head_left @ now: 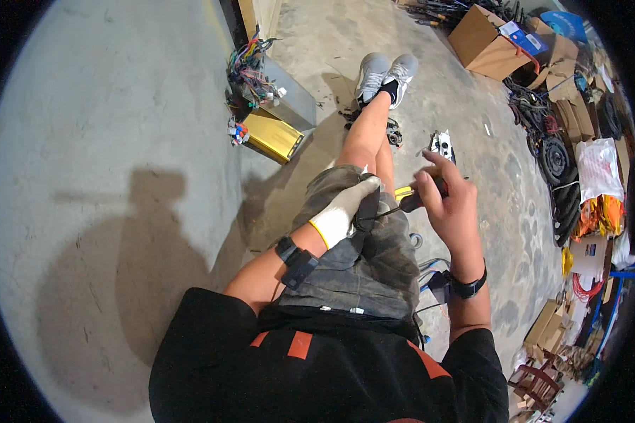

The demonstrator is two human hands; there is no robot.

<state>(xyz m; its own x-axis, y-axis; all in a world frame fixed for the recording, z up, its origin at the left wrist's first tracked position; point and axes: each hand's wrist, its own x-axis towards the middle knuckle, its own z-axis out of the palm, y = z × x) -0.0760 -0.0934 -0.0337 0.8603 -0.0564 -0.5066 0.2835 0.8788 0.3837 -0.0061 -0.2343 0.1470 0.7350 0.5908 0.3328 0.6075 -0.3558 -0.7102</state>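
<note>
A: Which way did the screwdriver-like tool (411,203) point?
B: Toward the person's left and slightly back toward the body; its long axis ran nearly crosswise over the lap.
A: And the dark part (367,208)?
B: It was above the shorts (335,264), its long axis running roughly from the knees toward the waist. The shaft reached it, but I couldn't make out whether the tip touched.
A: What lay around them?
B: Beyond to the left, a gold metal box (271,135) sat against a grey metal box (293,95), with a wire bundle (250,76) beside them. A white part (442,143) lay on the floor past the right hand (455,204). Nearer the right wrist were some cables (434,266).
A: Anything in the way?
B: The white-gloved left hand (347,206) covered one side of the dark part, and the right thumb hid some of the handle.
A: How were the grips?
B: The left was closed around the dark part. The right held the handle, forefinger raised away from the thumb; I couldn't tell how firmly.
</note>
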